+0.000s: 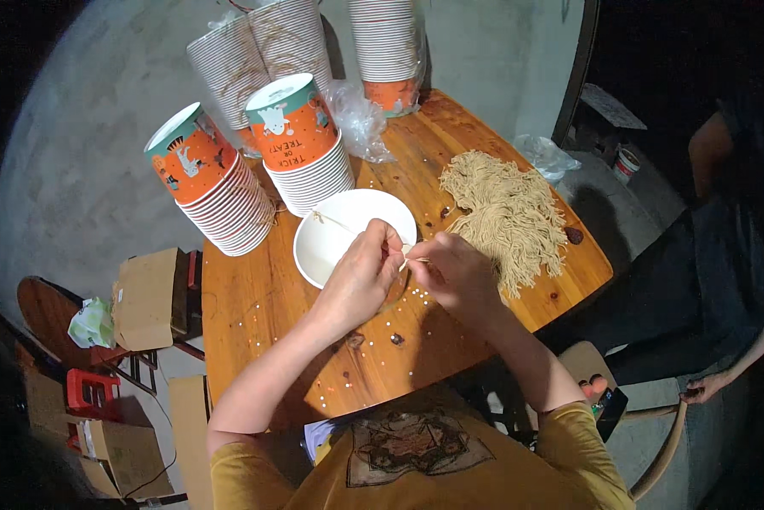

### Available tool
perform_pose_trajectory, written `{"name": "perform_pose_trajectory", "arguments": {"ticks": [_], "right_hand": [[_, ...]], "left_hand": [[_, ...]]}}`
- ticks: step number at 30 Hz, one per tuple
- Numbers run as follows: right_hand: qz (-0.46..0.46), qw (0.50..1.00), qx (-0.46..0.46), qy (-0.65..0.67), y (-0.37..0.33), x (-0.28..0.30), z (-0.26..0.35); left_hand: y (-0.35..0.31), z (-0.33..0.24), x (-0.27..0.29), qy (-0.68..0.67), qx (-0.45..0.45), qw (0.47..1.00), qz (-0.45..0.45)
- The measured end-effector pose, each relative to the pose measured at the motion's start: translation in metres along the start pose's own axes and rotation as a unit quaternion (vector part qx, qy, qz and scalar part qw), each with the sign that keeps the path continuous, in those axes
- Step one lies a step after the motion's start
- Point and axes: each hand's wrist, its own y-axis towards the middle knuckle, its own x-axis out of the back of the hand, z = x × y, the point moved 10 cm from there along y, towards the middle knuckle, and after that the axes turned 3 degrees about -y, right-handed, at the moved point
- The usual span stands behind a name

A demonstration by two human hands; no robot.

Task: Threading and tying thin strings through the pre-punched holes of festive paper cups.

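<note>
A white paper bucket [314, 257] stands on the wooden table, its round mouth facing me. Tan string [320, 218] is fastened at its far left rim, and a strand runs across the mouth toward my hands. At the bucket's right rim, my left hand [360, 276] is closed in a pinch on the string. Right beside it, my right hand [456, 270] pinches a short pale end of the same string. The fingertips nearly meet, and my left hand covers part of the rim. A large heap of tan strings [509, 217] lies right of my right hand.
Stacked orange-and-white buckets [309, 153] stand just behind the bowl-like mouth, with another stack [212, 183] to their left. Clear plastic wrap [360, 119] lies behind. Small white bits dot the table [382, 374]. At right, another person's hand [707, 388] touches a wooden chair [667, 450].
</note>
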Motion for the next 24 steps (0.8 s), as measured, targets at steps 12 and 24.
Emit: {"name": "perform_pose_trajectory", "arguments": {"ticks": [12, 24], "right_hand": [[0.127, 0.991, -0.022, 0.044, 0.009, 0.003, -0.006], [0.126, 0.979, 0.156, 0.028, 0.050, -0.017, 0.034]], "left_hand": [[-0.014, -0.013, 0.020, 0.153, -0.137, 0.978, -0.047], [-0.055, -0.020, 0.039, 0.275, -0.172, 0.946, 0.019]]}}
